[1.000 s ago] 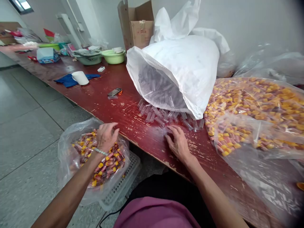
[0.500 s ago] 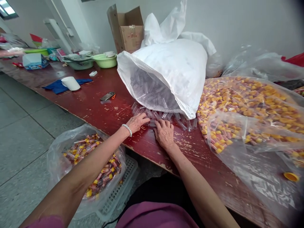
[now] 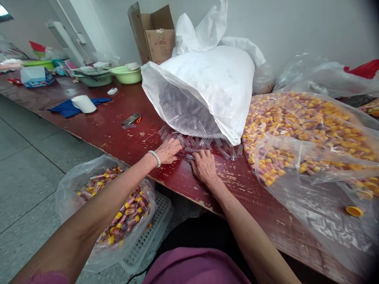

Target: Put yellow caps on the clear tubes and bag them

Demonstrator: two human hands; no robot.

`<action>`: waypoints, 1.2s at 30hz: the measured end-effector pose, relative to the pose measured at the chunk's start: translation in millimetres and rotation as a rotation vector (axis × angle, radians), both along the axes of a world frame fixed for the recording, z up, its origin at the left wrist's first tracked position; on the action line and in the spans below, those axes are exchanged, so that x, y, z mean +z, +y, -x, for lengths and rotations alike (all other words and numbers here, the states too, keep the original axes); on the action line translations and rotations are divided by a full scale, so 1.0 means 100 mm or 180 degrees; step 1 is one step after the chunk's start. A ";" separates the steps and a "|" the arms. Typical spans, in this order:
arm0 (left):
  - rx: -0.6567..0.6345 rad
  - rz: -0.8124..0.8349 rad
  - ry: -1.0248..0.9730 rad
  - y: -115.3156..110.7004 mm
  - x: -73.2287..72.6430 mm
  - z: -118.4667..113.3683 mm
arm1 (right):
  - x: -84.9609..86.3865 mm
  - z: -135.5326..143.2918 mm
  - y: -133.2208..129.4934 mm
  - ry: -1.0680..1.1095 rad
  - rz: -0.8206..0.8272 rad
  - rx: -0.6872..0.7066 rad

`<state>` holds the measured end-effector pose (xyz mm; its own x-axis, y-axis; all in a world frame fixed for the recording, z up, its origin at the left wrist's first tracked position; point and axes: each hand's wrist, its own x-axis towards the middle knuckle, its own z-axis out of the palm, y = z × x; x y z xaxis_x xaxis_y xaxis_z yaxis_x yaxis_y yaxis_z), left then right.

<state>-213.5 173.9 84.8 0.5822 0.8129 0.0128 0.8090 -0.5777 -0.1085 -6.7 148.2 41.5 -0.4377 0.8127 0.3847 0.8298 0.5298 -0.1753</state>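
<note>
A loose pile of clear plastic tubes point(image 3: 223, 153) lies on the red table in front of the mouth of a big white sack point(image 3: 219, 75), which holds many more. My left hand point(image 3: 168, 151), with a beaded bracelet at the wrist, rests at the pile's left edge, its fingers stretched toward the tubes. Palm down, my right hand point(image 3: 205, 167) lies just right of it. One clear tube point(image 3: 190, 157) sits against its thumb and index finger, pinched there as far as I can see. The undersides of both hands are hidden.
A clear bag of yellow-capped tubes point(image 3: 319, 122) spreads over the table's right side. Below the table edge, an open bag point(image 3: 74, 197) holds filled, yellow-capped tubes beside a plastic crate point(image 3: 148, 232). A small dark device point(image 3: 132, 119), white cup point(image 3: 84, 104) and cardboard box point(image 3: 160, 41) stand farther back.
My hands have drawn slightly apart. A tube that lay between them is now at my right thumb. The whole view has shifted a little.
</note>
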 end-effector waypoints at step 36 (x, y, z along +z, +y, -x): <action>0.3408 -0.0332 -0.1922 1.06 -0.14 0.91 | -0.08 -0.24 -0.27 0.2455 0.1176 -0.0280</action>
<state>-304.9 279.5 70.9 -0.4981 0.8554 0.1419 0.8055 0.3959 0.4411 17.2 121.0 33.0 -0.0924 0.9631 0.2528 0.4431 0.2671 -0.8558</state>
